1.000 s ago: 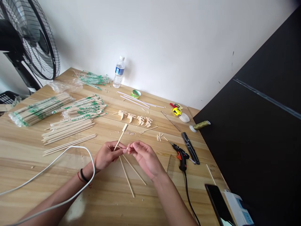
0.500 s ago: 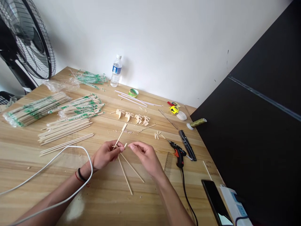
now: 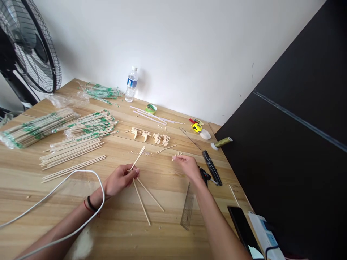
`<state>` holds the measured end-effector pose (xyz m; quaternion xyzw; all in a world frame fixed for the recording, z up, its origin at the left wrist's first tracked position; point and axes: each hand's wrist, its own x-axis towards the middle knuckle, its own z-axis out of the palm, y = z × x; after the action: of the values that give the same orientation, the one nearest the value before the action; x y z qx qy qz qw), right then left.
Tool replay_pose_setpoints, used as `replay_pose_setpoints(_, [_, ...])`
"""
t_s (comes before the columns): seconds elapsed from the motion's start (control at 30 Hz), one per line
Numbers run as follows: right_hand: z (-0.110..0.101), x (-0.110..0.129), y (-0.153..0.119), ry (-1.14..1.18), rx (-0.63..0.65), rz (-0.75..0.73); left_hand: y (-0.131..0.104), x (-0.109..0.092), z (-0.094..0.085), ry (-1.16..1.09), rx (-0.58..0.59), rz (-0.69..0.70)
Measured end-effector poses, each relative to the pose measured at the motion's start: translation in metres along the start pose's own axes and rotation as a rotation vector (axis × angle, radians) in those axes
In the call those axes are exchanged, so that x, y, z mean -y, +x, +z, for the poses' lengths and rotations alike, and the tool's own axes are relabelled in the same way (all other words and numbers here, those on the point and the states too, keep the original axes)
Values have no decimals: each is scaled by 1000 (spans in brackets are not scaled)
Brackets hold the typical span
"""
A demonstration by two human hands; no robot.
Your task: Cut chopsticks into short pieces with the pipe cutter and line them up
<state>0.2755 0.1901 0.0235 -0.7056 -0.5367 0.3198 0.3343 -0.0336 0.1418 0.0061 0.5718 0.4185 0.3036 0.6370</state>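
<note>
My left hand (image 3: 121, 179) is closed around thin bamboo sticks (image 3: 141, 202). Two long ends spread out below the fingers towards me, and one end (image 3: 138, 157) with a short piece alongside its tip points up and away. Where the sticks meet is hidden by the fingers. My right hand (image 3: 187, 167) reaches to a small group of short stick pieces (image 3: 179, 154), thumb and fingers drawn together at them. Whether a piece is between the fingertips is too small to tell. Just under the right wrist lies a glue gun (image 3: 204, 174), mostly covered.
Several small stick assemblies (image 3: 146, 135) stand mid-table. Bundled sticks (image 3: 73, 153) and wrapped packs (image 3: 40, 126) lie left, near a white cable (image 3: 101, 187). A clear ruler (image 3: 187, 213), black cutter (image 3: 211, 168), phone (image 3: 242, 227) and power strip (image 3: 264, 231) lie right. A bottle (image 3: 131, 85) stands behind.
My right hand has moved away from the left hand, to the right and forward, to the short pieces. The left hand still holds the sticks. The view has shifted slightly.
</note>
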Motion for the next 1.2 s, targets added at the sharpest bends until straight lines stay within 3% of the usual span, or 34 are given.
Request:
replay_pose_setpoints(0.2, [-21, -22, 31, -102, -92, 36, 1, 0, -3, 21, -13, -25])
replay_pose_setpoints(0.43, [-36, -12, 28, 48, -86, 33, 2, 0, -4, 35, -29, -39])
replay_pose_setpoints(0.73, [-57, -3, -4, 300, -18, 60, 2, 0, -5, 56, -29, -23])
replay_pose_setpoints(0.93, [-60, 5, -47, 315, 173, 43, 2, 0, -3, 5, -29, -25])
replay_pose_setpoints(1.03, [-66, 9, -57, 392, -7, -3, 2, -1, -1, -48, -39, -29])
replay_pose_setpoints(1.1, [-62, 7, -61, 400, -157, 66, 2, -2, 0, -83, -52, -26])
replay_pose_setpoints(1.2, [-38, 2, -74, 318, -128, 156, 1, -3, 0, -122, -85, -15])
